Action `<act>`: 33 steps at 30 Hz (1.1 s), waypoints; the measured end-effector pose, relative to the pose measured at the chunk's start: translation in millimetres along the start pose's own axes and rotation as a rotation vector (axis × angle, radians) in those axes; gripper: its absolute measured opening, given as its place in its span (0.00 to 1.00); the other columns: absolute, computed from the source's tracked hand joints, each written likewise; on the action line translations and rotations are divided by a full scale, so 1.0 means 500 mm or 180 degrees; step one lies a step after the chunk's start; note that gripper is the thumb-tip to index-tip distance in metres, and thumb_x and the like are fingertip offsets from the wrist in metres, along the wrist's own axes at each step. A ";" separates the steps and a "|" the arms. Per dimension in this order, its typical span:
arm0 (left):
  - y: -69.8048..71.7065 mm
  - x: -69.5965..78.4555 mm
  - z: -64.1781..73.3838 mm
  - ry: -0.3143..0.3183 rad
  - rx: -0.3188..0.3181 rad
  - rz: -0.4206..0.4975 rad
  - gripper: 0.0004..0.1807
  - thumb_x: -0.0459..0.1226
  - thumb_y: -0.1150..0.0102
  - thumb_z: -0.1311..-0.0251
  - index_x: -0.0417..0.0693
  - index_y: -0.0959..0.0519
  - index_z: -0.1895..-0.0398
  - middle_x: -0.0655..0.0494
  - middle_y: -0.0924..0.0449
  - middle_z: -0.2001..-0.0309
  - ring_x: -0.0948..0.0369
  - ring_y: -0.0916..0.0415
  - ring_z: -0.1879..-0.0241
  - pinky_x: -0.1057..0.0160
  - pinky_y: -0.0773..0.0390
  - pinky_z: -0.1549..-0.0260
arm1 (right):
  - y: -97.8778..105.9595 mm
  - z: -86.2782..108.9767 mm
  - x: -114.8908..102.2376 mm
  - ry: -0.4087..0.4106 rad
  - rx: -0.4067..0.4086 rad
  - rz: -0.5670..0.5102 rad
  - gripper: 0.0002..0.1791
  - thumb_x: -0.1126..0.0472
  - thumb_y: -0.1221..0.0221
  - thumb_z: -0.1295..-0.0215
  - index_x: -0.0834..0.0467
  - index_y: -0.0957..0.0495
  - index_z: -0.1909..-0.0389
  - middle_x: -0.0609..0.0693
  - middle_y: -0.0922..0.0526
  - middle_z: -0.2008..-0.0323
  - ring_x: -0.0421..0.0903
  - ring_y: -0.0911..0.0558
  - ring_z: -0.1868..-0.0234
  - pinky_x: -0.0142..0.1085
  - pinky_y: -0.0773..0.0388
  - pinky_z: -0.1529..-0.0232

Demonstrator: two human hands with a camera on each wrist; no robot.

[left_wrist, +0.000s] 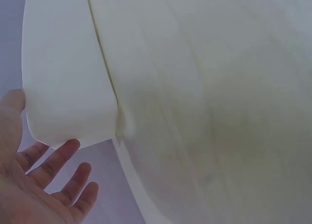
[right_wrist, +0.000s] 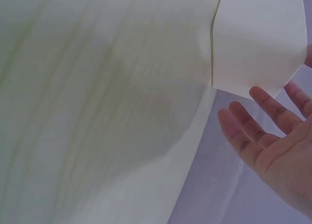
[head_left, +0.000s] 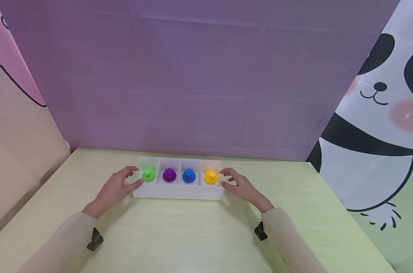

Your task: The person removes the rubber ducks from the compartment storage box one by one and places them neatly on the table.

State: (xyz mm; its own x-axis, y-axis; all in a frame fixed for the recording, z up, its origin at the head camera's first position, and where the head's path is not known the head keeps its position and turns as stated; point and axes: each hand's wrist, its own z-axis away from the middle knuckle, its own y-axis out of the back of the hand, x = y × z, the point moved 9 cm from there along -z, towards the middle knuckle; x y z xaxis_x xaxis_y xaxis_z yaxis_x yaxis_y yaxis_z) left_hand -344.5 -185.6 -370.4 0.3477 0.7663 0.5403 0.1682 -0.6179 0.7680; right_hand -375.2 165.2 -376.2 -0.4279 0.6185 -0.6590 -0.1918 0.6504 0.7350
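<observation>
A white four-compartment tray (head_left: 177, 192) lies on the table with a small toy duck in each section: green (head_left: 148, 174), purple (head_left: 169, 175), blue (head_left: 189, 176) and yellow (head_left: 211, 177), from left to right. At the tray's left end is my left hand (head_left: 114, 185), its thumb over the rim near the green duck. My right hand (head_left: 241, 186) is at the opposite end, thumb and index fingertips right by the edge beside the yellow duck. Both wrist views show fingers spread and relaxed around the tray's end walls (left_wrist: 68, 63) (right_wrist: 258, 48).
The pale wood-look table (head_left: 179, 235) stretches in front of the tray. A purple cloth backdrop (head_left: 193, 83) stands behind its far edge. A panda-printed panel (head_left: 373, 125) is on the right, and a pink and beige panel (head_left: 19, 144) on the left.
</observation>
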 end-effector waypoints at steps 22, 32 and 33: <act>-0.041 0.061 -0.021 0.0017 0.0089 -0.0175 0.27 0.51 0.42 0.45 0.44 0.29 0.47 0.43 0.21 0.57 0.46 0.26 0.61 0.50 0.29 0.64 | 0.050 0.038 0.051 -0.0185 -0.0094 -0.0112 0.25 0.54 0.48 0.35 0.58 0.38 0.40 0.62 0.32 0.42 0.60 0.28 0.47 0.51 0.30 0.47; -0.056 0.088 -0.024 0.0003 0.0113 -0.0171 0.27 0.51 0.41 0.46 0.44 0.28 0.47 0.45 0.20 0.58 0.47 0.26 0.62 0.48 0.30 0.62 | 0.068 0.057 0.072 -0.0308 -0.0118 -0.0139 0.25 0.54 0.48 0.34 0.58 0.39 0.40 0.64 0.33 0.41 0.61 0.28 0.47 0.50 0.28 0.49; -0.057 0.091 -0.024 0.0001 0.0113 -0.0164 0.28 0.51 0.41 0.46 0.43 0.28 0.47 0.45 0.20 0.58 0.47 0.26 0.62 0.48 0.30 0.62 | 0.069 0.058 0.073 -0.0318 -0.0122 -0.0134 0.25 0.54 0.48 0.34 0.58 0.39 0.39 0.64 0.33 0.41 0.61 0.28 0.46 0.50 0.28 0.49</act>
State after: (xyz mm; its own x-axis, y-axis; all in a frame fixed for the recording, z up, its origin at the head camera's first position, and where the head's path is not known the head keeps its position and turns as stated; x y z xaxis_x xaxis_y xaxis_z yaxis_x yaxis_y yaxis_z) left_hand -344.5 -131.0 -363.8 0.3375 0.7973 0.5004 0.2185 -0.5834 0.7822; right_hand -371.7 223.0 -379.5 -0.3288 0.6332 -0.7007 -0.2422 0.6606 0.7106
